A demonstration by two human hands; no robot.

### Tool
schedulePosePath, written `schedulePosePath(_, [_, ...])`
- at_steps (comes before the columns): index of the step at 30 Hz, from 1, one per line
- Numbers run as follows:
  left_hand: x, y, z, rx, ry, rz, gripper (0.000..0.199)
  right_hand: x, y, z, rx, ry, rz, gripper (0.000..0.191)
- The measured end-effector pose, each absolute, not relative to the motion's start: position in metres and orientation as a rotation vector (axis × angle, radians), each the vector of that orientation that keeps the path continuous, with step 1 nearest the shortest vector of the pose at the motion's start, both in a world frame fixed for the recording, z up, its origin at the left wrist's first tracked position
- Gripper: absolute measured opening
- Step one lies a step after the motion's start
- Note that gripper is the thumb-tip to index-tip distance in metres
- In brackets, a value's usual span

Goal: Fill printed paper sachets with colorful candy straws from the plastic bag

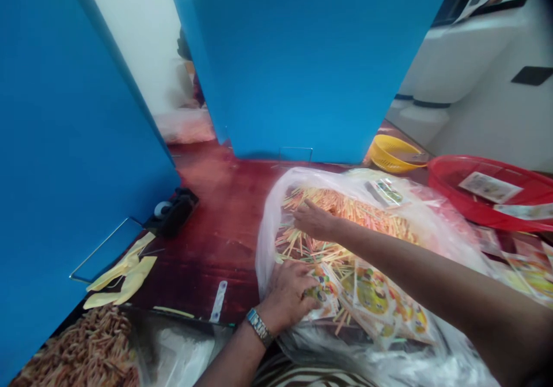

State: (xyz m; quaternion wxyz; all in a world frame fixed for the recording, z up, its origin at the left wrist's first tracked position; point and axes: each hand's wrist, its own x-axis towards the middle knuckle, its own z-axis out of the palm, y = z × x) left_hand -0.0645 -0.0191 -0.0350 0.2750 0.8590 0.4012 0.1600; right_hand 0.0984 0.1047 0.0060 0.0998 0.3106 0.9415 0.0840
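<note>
A large clear plastic bag (268, 231) lies spread out on the dark red table, full of thin yellow, orange and pink sticks (367, 211). My left hand (289, 295), with a metal watch on its wrist, grips the edge of a small printed packet (326, 292) between thumb and fingers. Over the left part of the pile, my right hand (315, 220) has its fingers curled down at the sticks; what lies within them is hidden. More printed packets (389, 303) lie on the bag just right of my left hand.
Blue panels (302, 64) stand behind and to the left. A tape dispenser (173, 211) and pale yellow gloves (123, 274) lie at left, above brown sticks (86, 352). A yellow basket (393, 154) and red basket (449, 191) stand at right.
</note>
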Motion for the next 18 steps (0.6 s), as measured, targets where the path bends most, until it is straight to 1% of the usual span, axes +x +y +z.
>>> schedulePosePath(1, [-0.065, -0.018, -0.034, 2.266, 1.065, 0.475, 0.027, 0.102, 0.105, 0.011, 0.982, 2.796, 0.194, 0.017])
schedulePosePath(3, [-0.065, -0.011, -0.030, 2.083, 1.092, 0.668, 0.021, 0.113, 0.105, 0.024, 1.218, 2.815, -0.060, 0.016])
schedulePosePath(5, [-0.062, 0.001, -0.022, 1.790, 1.153, 0.931, 0.024, 0.123, 0.099, 0.036, 1.456, 2.790, -0.351, 0.014])
schedulePosePath(7, [-0.052, 0.017, -0.011, 1.498, 1.124, 1.091, 0.030, 0.128, 0.089, 0.042, 1.524, 2.759, -0.670, 0.019])
schedulePosePath(8, [-0.045, 0.024, -0.005, 1.387, 1.038, 1.075, 0.034, 0.127, 0.083, 0.042, 1.506, 2.721, -0.927, 0.023])
schedulePosePath(9, [-0.037, 0.030, 0.000, 1.284, 0.934, 1.011, 0.036, 0.125, 0.076, 0.039, 1.487, 2.639, -1.258, 0.025])
schedulePosePath(11, [-0.020, 0.038, 0.005, 1.108, 0.854, 0.905, 0.039, 0.116, 0.064, 0.031, 1.451, 2.387, -1.848, 0.021])
schedulePosePath(12, [-0.013, 0.040, 0.006, 1.041, 0.883, 0.926, 0.039, 0.110, 0.060, 0.025, 1.459, 2.287, -2.008, 0.018])
schedulePosePath(13, [-0.007, 0.041, 0.005, 0.990, 0.926, 0.967, 0.037, 0.105, 0.056, 0.020, 1.496, 2.251, -2.051, 0.015])
schedulePosePath(16, [-0.005, 0.043, 0.002, 0.875, 1.053, 1.157, 0.031, 0.096, 0.053, 0.011, 1.622, 2.275, -2.022, 0.004])
schedulePosePath(17, [-0.009, 0.046, 0.002, 0.830, 1.065, 1.208, 0.030, 0.096, 0.054, 0.011, 1.662, 2.321, -1.987, 0.006])
schedulePosePath(18, [-0.014, 0.049, 0.003, 0.777, 1.057, 1.257, 0.029, 0.096, 0.054, 0.012, 1.722, 2.417, -1.883, 0.012])
